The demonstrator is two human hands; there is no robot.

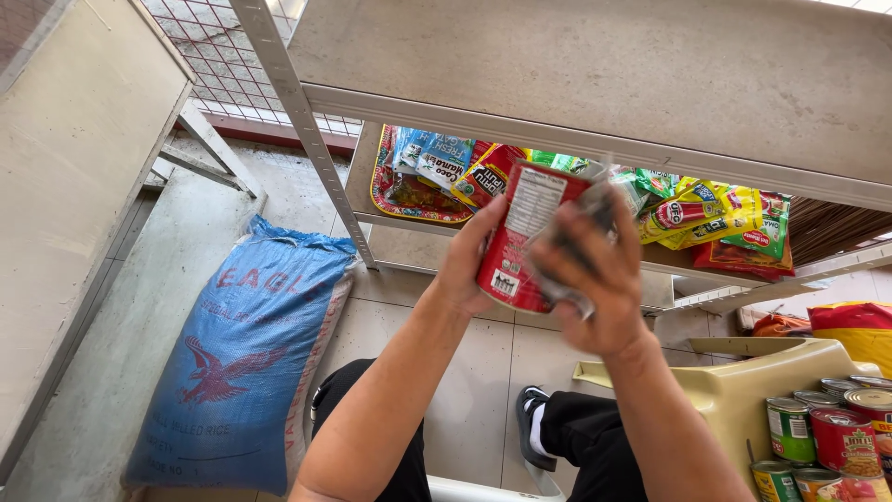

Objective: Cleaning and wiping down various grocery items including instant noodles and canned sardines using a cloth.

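Note:
My left hand (469, 260) grips a red can (522, 232) with a white label panel, held up in front of a metal shelf. My right hand (595, 279) presses a crumpled grey cloth or wrapper (585, 223) against the can's right side; that hand is blurred. Both forearms rise from the bottom of the view. Behind the can, the lower shelf (409, 251) holds several colourful snack and sauce packets (706, 218).
A large blue woven sack (242, 363) leans on the floor at left. A beige plastic stool (743, 381) at lower right stands beside several cans (827, 437). A broad upper shelf board (595, 65) spans the top. My dark-trousered knees are below.

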